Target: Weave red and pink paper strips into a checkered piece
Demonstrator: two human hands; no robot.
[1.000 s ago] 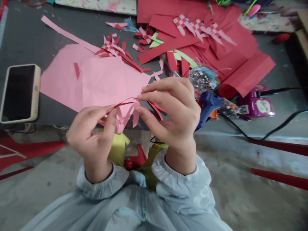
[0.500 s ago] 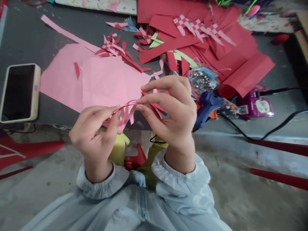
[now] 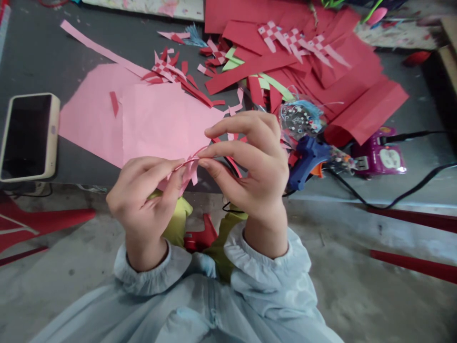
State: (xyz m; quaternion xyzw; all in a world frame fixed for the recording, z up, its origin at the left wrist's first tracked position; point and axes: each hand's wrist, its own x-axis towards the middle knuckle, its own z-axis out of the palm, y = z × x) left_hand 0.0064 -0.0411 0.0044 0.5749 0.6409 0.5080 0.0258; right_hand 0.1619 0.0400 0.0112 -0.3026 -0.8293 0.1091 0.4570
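Observation:
Between my hands, above the table's front edge, is a small piece of red and pink paper strips, seen nearly edge-on. My left hand pinches its left end between thumb and forefinger. The thumb and a finger of my right hand pinch its right end, with the upper finger held off it. Loose pink strip ends hang below the pinch. Behind it lie pink paper sheets on the table. How the strips cross within the piece is hard to make out.
A phone lies at the left. Woven paper fish rest on red paper sheets at the back right. A blue glue gun, a bag of beads and a purple box with a black cord are right of my hands.
My hands have drawn slightly closer together: the left moved a little right, the right a little left. The paper piece has turned slightly between my fingers.

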